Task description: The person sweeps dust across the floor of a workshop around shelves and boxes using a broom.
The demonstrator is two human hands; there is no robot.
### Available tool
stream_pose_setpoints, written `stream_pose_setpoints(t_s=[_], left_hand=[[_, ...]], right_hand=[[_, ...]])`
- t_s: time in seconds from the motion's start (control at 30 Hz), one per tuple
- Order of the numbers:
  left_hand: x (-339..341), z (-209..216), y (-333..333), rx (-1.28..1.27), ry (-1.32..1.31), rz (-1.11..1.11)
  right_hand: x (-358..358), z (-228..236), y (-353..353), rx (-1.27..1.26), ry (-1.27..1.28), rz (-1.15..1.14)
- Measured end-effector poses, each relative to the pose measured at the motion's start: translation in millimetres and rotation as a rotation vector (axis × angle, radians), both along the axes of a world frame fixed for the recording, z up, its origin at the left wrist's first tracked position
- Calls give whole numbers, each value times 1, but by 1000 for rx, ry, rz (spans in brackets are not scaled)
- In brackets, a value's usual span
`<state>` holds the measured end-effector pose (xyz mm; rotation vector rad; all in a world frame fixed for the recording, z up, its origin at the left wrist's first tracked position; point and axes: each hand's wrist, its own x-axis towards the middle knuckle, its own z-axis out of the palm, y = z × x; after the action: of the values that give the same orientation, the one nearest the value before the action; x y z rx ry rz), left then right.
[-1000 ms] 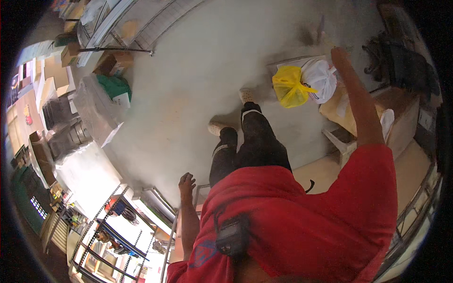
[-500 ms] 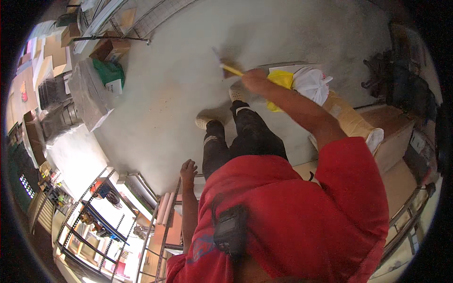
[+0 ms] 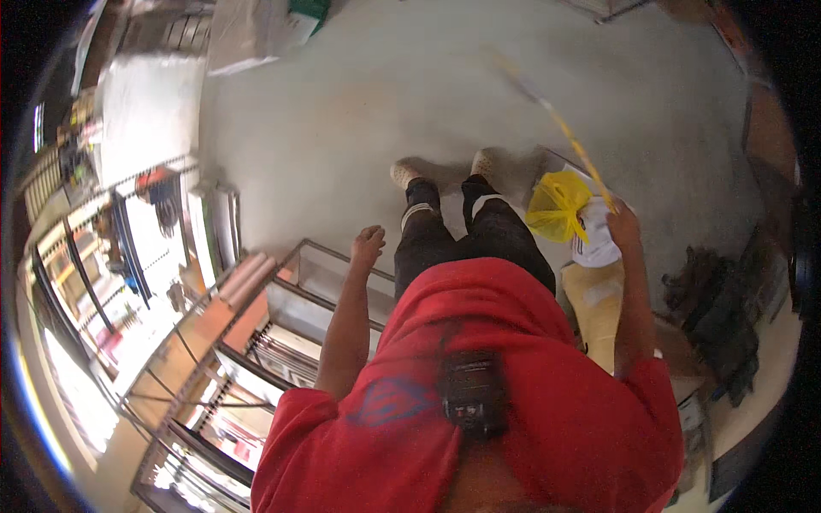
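My right hand [image 3: 623, 224] is closed around the lower end of a long thin yellow stick [image 3: 575, 147]. The stick slants up and leftward over the floor, and motion smears its far end, so its kind cannot be told. Just left of that hand lies a yellow plastic bag [image 3: 558, 205] with a knotted top, against a white plastic bag [image 3: 596, 239]. My left hand [image 3: 368, 246] hangs at my side, its fingers loosely bent and apart, with nothing seen in it. It is near the corner of a dark metal rack [image 3: 295, 256].
A long brown-wrapped roll [image 3: 593, 299] extends below the bags. Dark crumpled material [image 3: 714, 316] lies at the right. Metal shelving [image 3: 94, 256] fills the left side. A plastic-wrapped stack [image 3: 241, 38] stands on the grey floor [image 3: 368, 111] at the far left.
My view has turned and shifted. My right arm has swung from stretching forward to down at my right side, still holding the yellow stick. My left hand stays empty at my side.
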<state>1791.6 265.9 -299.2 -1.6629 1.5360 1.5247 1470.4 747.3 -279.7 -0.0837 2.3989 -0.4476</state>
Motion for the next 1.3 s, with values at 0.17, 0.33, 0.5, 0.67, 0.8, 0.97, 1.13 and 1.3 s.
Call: stream_pose_setpoints(t_s=[0.17, 0.33, 0.5, 0.67, 0.8, 0.97, 1.13, 1.3], left_hand=[[36, -14, 6, 4, -53, 137], [62, -8, 1, 22, -61, 189], [95, -20, -26, 70, -93, 225], [93, -17, -64, 96, -27, 334], [70, -17, -109, 95, 21, 351], [68, -14, -166, 40, 4, 339], [79, -25, -195, 35, -14, 498], [51, -15, -197, 24, -37, 539]], right_hand=[[-46, -65, 29, 359, 23, 330], [-85, -160, -40, 298, -70, -77], [-52, -199, -246, 181, -155, 47], [31, -110, -454, 129, -263, 278], [35, -91, -500, 66, -266, 411], [-2, -93, -472, -10, -231, 376], [-79, -113, -361, -93, -78, 8], [-204, -102, -312, 116, -3, 35]])
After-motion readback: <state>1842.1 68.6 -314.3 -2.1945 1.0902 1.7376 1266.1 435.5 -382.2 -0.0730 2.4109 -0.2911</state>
